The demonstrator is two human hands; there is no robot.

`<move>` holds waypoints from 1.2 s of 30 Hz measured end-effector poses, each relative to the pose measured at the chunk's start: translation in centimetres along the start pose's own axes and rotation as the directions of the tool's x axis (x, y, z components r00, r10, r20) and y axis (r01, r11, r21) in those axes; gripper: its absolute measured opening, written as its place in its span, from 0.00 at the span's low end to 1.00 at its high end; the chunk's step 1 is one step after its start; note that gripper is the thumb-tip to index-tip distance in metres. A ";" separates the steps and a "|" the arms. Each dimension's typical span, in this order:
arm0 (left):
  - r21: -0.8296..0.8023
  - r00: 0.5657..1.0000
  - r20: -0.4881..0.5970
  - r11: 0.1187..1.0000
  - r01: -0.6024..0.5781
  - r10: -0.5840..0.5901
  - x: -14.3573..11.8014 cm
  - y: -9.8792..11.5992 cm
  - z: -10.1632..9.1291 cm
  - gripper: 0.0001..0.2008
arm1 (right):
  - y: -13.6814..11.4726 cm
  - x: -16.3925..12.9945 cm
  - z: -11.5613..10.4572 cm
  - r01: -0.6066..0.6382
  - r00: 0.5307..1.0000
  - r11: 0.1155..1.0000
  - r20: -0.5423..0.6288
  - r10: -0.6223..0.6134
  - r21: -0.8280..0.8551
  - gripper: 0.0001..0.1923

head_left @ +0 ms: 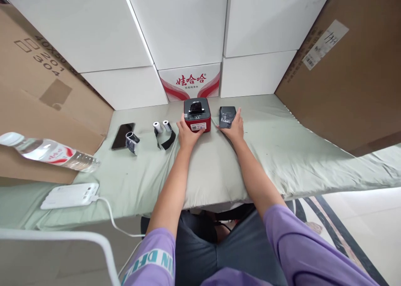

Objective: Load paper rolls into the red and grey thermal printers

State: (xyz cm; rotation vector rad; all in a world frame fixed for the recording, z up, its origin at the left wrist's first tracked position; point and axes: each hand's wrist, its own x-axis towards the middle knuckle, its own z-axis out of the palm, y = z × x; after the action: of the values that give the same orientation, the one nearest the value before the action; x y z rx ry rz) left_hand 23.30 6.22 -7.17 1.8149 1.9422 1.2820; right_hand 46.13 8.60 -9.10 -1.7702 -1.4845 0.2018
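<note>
My left hand (189, 136) is wrapped around the left and front sides of a small red-and-black device (197, 114), which looks like a receipt printer. It stands upright on the cloth, a white label on its front and a shiny black piece in its top. To the right, my right hand (235, 131) grips a dark square block (227, 115) with a glossy, film-like patch, thumb and fingers on its sides. Left of the device lie two small white rolls (158, 127) with dark strips curling from them. Another small roll (132, 139) with a dark strip sits farther left.
A black phone (123, 136) lies at the left on the green cloth (125, 185). Nearer are a water bottle (52, 151) and a white power bank (70, 195) with a cable. White boxes (184, 31) line the back; cardboard boxes (347, 77) flank both sides.
</note>
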 end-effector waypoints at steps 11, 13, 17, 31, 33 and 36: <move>0.151 0.998 -0.016 0.986 0.066 -0.064 -0.3 1.2 -0.1 0.56 | -1.3 -0.6 -0.7 -0.030 0.996 0.997 -0.083 0.036 0.067 0.60; 0.158 0.998 -0.016 0.985 0.070 -0.069 -0.3 1.2 0.0 0.56 | -1.6 -2.1 -2.2 0.041 0.994 0.995 -0.108 -0.031 0.090 0.57; 0.120 0.997 -0.002 0.990 0.077 -0.077 0.0 0.9 0.2 0.57 | -2.6 -7.5 -4.9 0.169 0.984 0.981 -0.067 -0.163 0.100 0.55; -0.086 0.981 0.141 0.989 -0.120 0.131 -8.0 0.5 -2.3 0.28 | -3.4 -13.3 -4.0 0.109 0.972 0.980 0.188 -0.139 0.164 0.56; -0.013 0.956 0.260 0.990 -0.139 0.137 -9.8 1.1 -2.6 0.27 | -3.2 -13.5 -3.9 0.114 0.971 0.982 0.191 -0.142 0.149 0.56; 0.077 0.929 0.352 0.986 -0.147 0.111 -10.7 1.7 -2.9 0.28 | -3.3 -13.5 -3.9 0.134 0.970 0.978 0.180 -0.163 0.162 0.55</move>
State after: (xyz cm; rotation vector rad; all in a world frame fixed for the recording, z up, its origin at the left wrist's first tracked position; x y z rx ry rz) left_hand 25.15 -4.75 -8.61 2.0823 1.7471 0.8313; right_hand 41.87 -5.24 -9.18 -1.5473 -1.6870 0.4061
